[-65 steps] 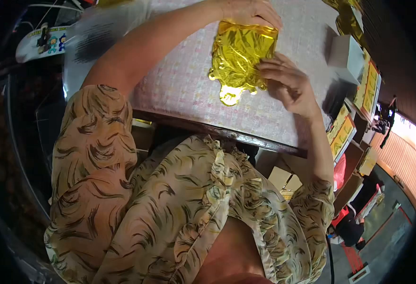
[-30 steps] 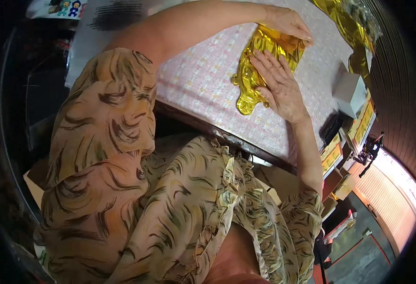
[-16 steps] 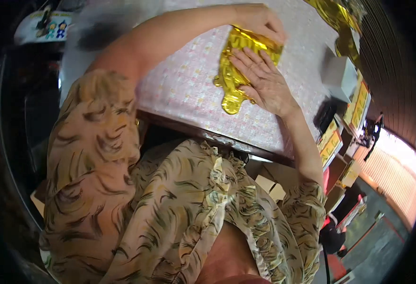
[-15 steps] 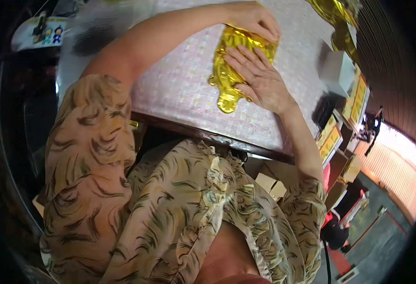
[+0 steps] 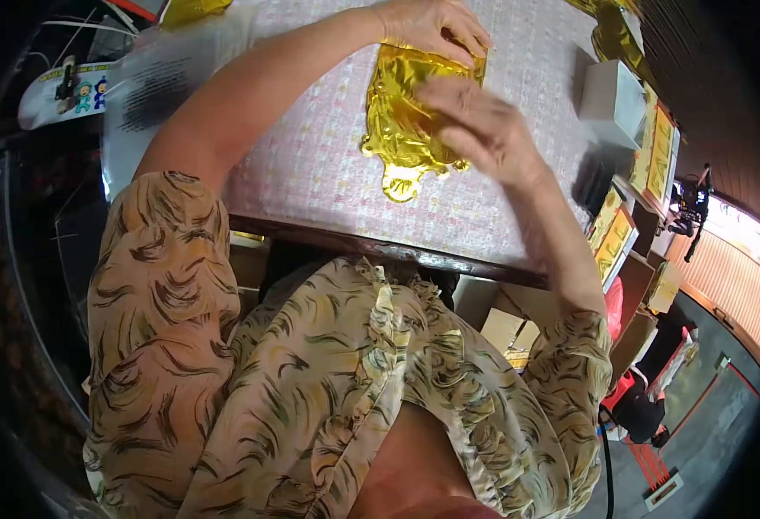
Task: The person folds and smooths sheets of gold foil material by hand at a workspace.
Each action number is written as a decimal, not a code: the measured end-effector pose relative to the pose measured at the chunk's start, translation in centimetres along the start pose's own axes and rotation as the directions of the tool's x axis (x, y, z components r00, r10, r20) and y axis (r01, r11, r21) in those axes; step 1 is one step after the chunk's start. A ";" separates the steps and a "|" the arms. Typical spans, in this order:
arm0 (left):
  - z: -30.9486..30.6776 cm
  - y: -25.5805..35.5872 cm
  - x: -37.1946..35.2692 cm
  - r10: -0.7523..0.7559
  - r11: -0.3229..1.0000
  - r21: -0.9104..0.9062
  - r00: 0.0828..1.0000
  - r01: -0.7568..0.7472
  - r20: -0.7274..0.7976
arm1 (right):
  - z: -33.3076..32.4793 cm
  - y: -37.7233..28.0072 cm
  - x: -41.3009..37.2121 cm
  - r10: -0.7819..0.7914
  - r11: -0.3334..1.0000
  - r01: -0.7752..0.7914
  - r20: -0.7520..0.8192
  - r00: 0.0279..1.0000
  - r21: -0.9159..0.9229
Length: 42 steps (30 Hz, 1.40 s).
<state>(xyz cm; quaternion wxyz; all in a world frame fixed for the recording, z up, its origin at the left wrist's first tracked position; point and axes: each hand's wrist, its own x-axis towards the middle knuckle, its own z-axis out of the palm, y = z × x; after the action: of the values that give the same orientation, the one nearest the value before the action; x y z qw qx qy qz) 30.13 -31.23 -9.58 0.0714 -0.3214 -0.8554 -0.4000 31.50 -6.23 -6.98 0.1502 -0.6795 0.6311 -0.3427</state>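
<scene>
Right fingers (image 5: 458, 104), thumb apart, no longer lie flat on the foil (image 5: 395, 121), so pressing seems paused; left fingers (image 5: 468, 30) curl at its far edge, grip unclear.

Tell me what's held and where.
The gold foil, at its far edge, by the left hand; pinched or pressed, I can't tell. The right hand is blurred.

The gold sheet (image 5: 402, 130) looks like thin, shiny, crinkly foil. The tabletop (image 5: 311, 164) looks smooth and a bit glossy. The table's near edge (image 5: 380, 248) is dark and shiny. The patterned top (image 5: 311, 346) is soft, ruffled cloth.
</scene>
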 end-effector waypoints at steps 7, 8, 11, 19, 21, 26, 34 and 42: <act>-0.4 1.0 0.1 0.011 1.000 -0.029 1.000 -0.011 0.019 | -0.1 2.1 4.4 -0.170 0.965 0.197 0.163 0.972 -0.172; -0.5 0.9 0.0 0.002 1.000 -0.023 1.000 -0.002 0.014 | 0.3 2.1 4.6 -0.128 0.965 0.167 0.192 0.973 -0.204; 0.2 0.6 0.0 0.019 1.000 -0.022 0.999 -0.020 -0.032 | 1.1 2.4 4.3 -0.069 0.948 0.146 0.266 0.961 -0.283; 0.4 0.0 0.0 0.051 0.999 0.017 0.998 -0.050 -0.026 | 3.3 -4.9 -0.5 0.022 0.980 0.074 0.477 0.879 -0.183; 0.3 0.5 0.0 0.022 0.999 -0.040 0.999 -0.023 -0.023 | 2.7 -5.7 -1.7 -0.112 0.982 0.045 0.374 0.921 0.185; 0.3 0.8 0.2 0.080 0.996 0.054 0.996 -0.077 -0.041 | -2.5 -0.9 -3.0 0.148 0.845 -0.288 -0.318 0.936 -0.452; 0.1 1.0 0.1 0.087 0.995 0.045 0.996 -0.086 -0.025 | -1.8 1.6 -3.6 0.011 0.822 -0.151 -0.249 0.968 -0.549; -0.9 2.6 0.6 0.136 0.978 0.158 0.991 -0.137 0.015 | -2.2 1.3 -3.3 -0.038 0.782 -0.089 -0.190 0.981 -0.617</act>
<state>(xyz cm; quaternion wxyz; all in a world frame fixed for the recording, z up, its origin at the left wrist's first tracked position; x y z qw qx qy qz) 31.08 -30.36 -7.11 0.1224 -0.3733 -0.8606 -0.3240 29.22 -2.78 -7.16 -0.1391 -0.6460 0.7293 -0.1771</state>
